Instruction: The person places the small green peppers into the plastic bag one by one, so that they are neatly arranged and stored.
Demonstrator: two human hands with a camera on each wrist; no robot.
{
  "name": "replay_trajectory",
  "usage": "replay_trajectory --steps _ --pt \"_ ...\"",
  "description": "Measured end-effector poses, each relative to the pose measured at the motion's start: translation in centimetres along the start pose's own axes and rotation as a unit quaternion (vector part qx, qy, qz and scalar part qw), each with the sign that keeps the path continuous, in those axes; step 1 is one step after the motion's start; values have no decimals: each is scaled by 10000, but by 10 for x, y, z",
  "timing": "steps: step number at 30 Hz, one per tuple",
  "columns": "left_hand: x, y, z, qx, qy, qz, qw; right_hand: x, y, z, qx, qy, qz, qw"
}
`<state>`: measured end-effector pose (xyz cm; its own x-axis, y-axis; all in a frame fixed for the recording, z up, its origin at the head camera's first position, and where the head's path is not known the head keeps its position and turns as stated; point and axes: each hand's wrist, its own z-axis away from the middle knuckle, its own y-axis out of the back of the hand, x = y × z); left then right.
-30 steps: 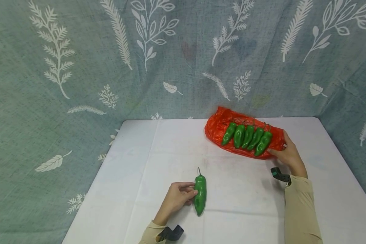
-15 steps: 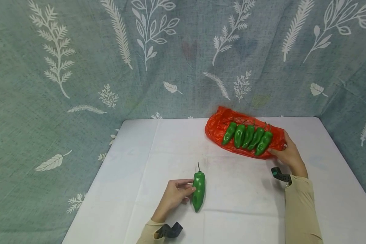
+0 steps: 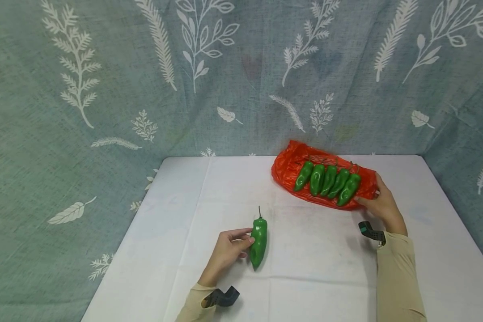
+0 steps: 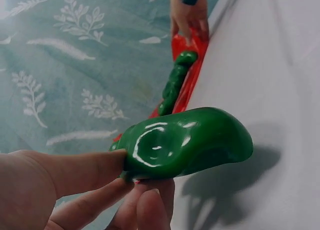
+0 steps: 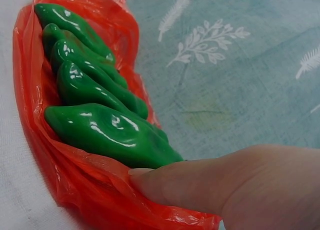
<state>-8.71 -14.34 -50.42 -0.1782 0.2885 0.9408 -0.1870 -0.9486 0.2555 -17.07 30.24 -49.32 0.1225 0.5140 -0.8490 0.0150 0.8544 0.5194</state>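
Observation:
A glossy green chili pepper (image 3: 259, 243) with a thin stem is pinched between the thumb and fingers of my left hand (image 3: 227, 250). In the left wrist view the pepper (image 4: 190, 140) is held over the white cloth, casting a shadow on it. At the back right, a crinkled red plastic bag (image 3: 283, 165) lies with several similar green peppers (image 3: 328, 180) side by side on it. My right hand (image 3: 382, 206) grips the bag's right end. The right wrist view shows the thumb (image 5: 170, 185) pressing the red plastic just beside the nearest pepper (image 5: 110, 130).
The white-covered table (image 3: 322, 255) spreads out under both arms. Behind it and to the left hangs a grey-green curtain (image 3: 116, 80) with white leaf prints. The table's back edge runs right behind the bag.
My left hand has carried the pepper a little forward, away from me, and slightly left. The right hand and the bag stay where they were.

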Motion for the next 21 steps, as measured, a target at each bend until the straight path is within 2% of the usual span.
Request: replay_trajectory --steps 10,21 --pt "7 10 -9 266 34 64 9996 0 0 0 -31 -12 33 10000" --pt "13 13 -15 388 12 75 9992 0 0 0 -15 25 16 10000"
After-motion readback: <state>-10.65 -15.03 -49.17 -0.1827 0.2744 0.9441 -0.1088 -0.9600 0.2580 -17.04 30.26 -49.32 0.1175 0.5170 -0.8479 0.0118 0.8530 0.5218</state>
